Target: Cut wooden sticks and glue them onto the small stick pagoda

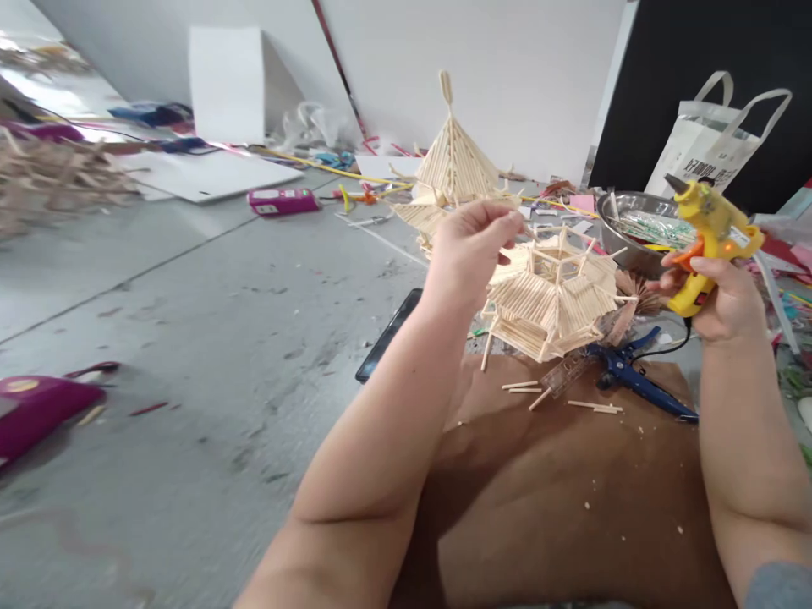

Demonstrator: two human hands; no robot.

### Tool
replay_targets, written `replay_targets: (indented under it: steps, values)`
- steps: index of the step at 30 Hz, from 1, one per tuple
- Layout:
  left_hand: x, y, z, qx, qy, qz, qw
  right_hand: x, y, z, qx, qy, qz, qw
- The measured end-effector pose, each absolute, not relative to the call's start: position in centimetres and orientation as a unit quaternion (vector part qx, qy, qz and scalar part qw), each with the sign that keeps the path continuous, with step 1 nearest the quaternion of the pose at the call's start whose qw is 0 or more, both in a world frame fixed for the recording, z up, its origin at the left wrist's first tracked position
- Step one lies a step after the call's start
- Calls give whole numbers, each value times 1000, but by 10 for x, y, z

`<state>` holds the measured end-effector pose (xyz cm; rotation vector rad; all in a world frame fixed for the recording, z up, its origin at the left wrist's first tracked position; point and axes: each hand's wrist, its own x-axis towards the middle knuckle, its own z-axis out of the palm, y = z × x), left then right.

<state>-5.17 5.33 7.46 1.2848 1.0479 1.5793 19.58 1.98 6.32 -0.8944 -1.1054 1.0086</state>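
My left hand is raised at the centre with its fingers pinched together; whatever they may hold is hidden or too small to name. It overlaps the left edge of a many-sided structure of thin wooden sticks, which has an open frame on top. Behind it rises a pointed stick roof with a loop at its tip. On the right, my right hand grips a yellow glue gun by its handle, fingers near the orange trigger, its dark nozzle pointing up and left.
Brown cardboard lies in front with short sticks and blue pliers. A phone is left of it. A metal bowl and white bag stand at right. Purple devices lie on the grey floor.
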Motion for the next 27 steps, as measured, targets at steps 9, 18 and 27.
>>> replay_targets:
  steps: [9, 18, 27]
  values:
    - [-77, 82, 54, 409, 511, 628, 421, 180, 50, 31, -493, -285, 501, 652]
    - [-69, 98, 36, 324, 480, 597, 555, 171, 55, 14, -495, -355, 502, 614]
    - [-71, 100, 33, 358, 457, 573, 579, 170, 53, 14, -500, -371, 500, 602]
